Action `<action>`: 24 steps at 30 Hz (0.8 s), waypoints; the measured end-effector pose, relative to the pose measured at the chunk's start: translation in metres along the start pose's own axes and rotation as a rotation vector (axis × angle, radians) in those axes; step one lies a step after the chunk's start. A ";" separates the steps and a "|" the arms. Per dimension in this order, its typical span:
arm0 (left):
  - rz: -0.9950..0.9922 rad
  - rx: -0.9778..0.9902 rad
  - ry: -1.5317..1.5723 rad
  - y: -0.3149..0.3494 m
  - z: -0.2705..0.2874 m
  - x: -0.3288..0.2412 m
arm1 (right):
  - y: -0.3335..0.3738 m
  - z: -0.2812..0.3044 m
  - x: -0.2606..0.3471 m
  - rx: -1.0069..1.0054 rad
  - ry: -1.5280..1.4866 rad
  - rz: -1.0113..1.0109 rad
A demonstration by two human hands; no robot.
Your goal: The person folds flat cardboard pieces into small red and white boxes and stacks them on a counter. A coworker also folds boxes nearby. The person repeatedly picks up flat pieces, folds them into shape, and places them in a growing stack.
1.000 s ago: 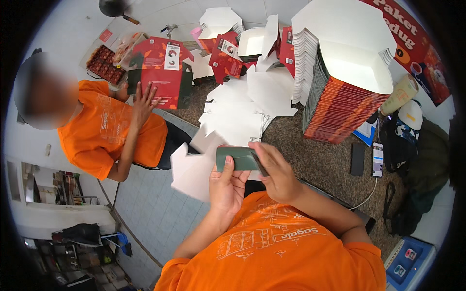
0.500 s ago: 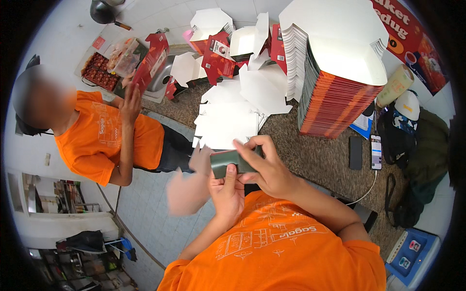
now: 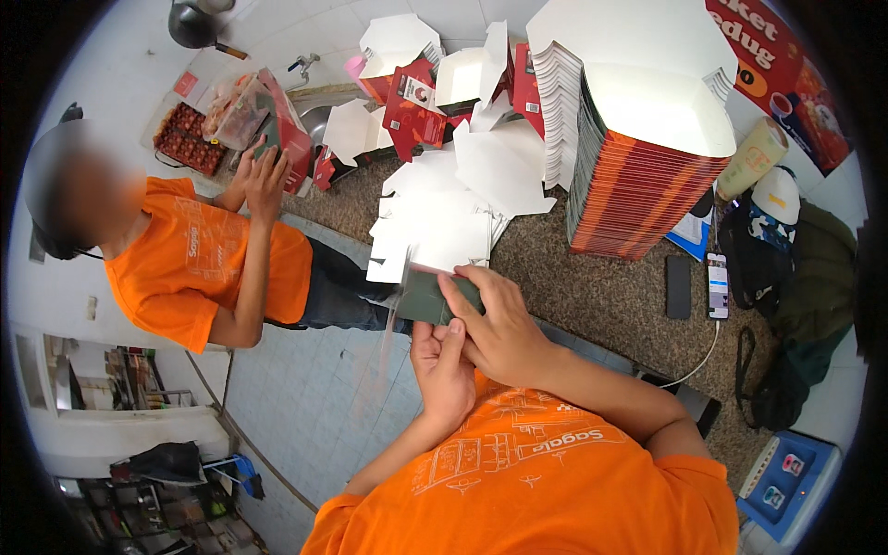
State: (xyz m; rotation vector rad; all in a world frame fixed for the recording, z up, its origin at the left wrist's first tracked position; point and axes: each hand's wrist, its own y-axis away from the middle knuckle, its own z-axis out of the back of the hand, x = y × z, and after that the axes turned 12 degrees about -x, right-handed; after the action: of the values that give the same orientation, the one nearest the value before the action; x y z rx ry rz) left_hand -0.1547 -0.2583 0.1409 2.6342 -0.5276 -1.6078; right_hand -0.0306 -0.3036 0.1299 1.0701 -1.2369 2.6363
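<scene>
At the far left, a co-worker in an orange shirt [image 3: 203, 245] and a dark cap stands with both hands on a red and green box [image 3: 294, 153]. Above, in the upper left of the frame, are a dark frying pan [image 3: 191, 26], a tray of reddish-brown food [image 3: 190, 139] and a clear plastic tub [image 3: 242, 111].

In the middle of the frame, just in front of the wearer's orange shirt [image 3: 527, 472], a green carton [image 3: 427, 301] is up in both hands, a blurred white flap hanging from its left side. The left hand [image 3: 444, 375] pinches its lower edge, thumb in front and fingers partly hidden behind. The right hand [image 3: 507, 328] grips its right side, one finger across the green face and another at the top edge; how the remaining fingers sit cannot be told.

Beyond the carton, flat white cartons [image 3: 430, 227] lie piled on the speckled counter [image 3: 592, 296], with folded red boxes [image 3: 416, 106] behind them. Right of the pile, a tall stack of nested boxes [image 3: 643, 199] leans, white insides showing. Further right lie a black phone [image 3: 678, 287] and a lit phone [image 3: 718, 287] on a white cable. A blue tray [image 3: 791, 490] sits in the lower right.
</scene>
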 end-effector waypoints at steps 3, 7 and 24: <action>-0.093 -0.007 -0.072 -0.007 0.005 -0.009 | -0.003 0.022 -0.022 0.023 -0.460 -0.077; 0.066 0.132 -0.289 -0.014 0.037 -0.037 | -0.002 0.049 -0.058 0.042 -0.741 -0.490; 0.025 0.214 -0.483 0.034 0.032 -0.034 | -0.021 0.074 -0.011 0.411 -0.390 -0.163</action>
State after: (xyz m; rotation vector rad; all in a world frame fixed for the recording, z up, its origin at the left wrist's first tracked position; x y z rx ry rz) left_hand -0.2054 -0.2750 0.1610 2.3402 -0.7778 -2.3077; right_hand 0.0267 -0.3373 0.1702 1.7290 -0.6059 2.6977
